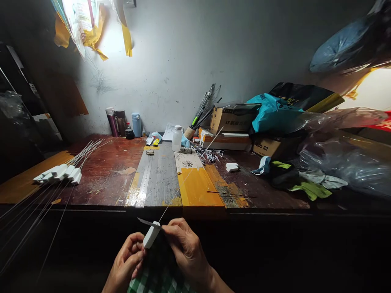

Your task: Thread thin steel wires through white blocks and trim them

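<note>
My left hand [128,257] is closed on the lower end of a small white block [150,237], which looks like foam and tilts up to the right. A thin pale rod [166,208] runs from the block's far end toward the table. Pinched in my right hand [187,245] is a narrow blade [146,222] that lies across the block's upper end, pointing left. Whether its edge has cut into the block I cannot tell. Both hands are in front of the table edge, over a green-and-white checked cloth [143,283].
Similar white blocks on long thin rods [61,173] lie at the table's left. A steel ruler [146,185], a plastic bottle [176,138], two loose white blocks [232,167] and dark thin rods [229,194] rest farther along. Cartons [232,120], gloves [311,187] and plastic bags crowd the right.
</note>
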Demonstrator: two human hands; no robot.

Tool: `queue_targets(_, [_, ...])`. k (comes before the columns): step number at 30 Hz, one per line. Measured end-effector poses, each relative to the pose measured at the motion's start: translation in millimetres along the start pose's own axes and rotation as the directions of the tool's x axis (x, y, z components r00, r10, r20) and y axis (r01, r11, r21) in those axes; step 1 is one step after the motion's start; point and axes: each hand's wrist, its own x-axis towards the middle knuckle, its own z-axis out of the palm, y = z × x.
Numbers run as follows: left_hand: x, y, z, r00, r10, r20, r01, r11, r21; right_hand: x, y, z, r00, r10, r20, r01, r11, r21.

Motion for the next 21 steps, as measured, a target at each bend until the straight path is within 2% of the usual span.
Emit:
queue_targets(2, [-0.9, 5.4, 3.4, 1.000, 0.010, 0.015, -0.010, 0.999, -0.040, -1.2, -0.3, 2.1, 0.999, -0.030, -0.013, 0.030, 1.000, 0.005])
queue_targets(4, [-2.8, 12.3, 6.9, 1.000, 0.006, 0.007, -0.006, 1.000, -0.009, -3.4, -4.1, 1.6, 0.998, -0.053, 0.019, 0.054, 0.999, -0.001])
queue_targets(7, [-3.6, 21.5, 5.3, 0.997, 0.016, -0.081, -0.015, 1.000, 0.016, -3.6, -10.8, -7.5, 0.991, -0.093, 0.100, 0.096, 0.995, -0.022])
queue_targets(9, [-1.6, 25.2, -2.3, 0.987, 0.043, -0.153, -0.045, 0.999, -0.008, 4.5, -10.8, -19.5, 0.995, -0.073, 0.067, 0.079, 0.993, -0.088])
queue_targets(12, [3.3, 26.6, -18.2, 0.971, 0.074, -0.226, -0.084, 0.996, -0.034, 35.1, 0.3, -40.5, 0.998, 0.044, -0.052, -0.060, 0.927, -0.371])
queue_targets(14, [6.0, 25.3, -25.9, 0.963, 0.084, -0.257, -0.102, 0.993, -0.056, 64.1, 13.4, -51.1, 0.985, 0.172, -0.026, -0.156, 0.804, -0.574])
queue_targets(18, [4.6, 23.5, -25.8, 0.970, 0.041, -0.238, -0.061, 0.995, -0.080, 117.6, 40.8, -55.6, 0.966, 0.255, 0.044, -0.162, 0.727, -0.667])
queue_targets(21, [-0.5, 26.2, -19.6, 0.973, 0.045, -0.225, -0.062, 0.996, -0.066, 140.2, 53.1, -50.1, 0.957, 0.280, 0.075, -0.147, 0.690, -0.709])
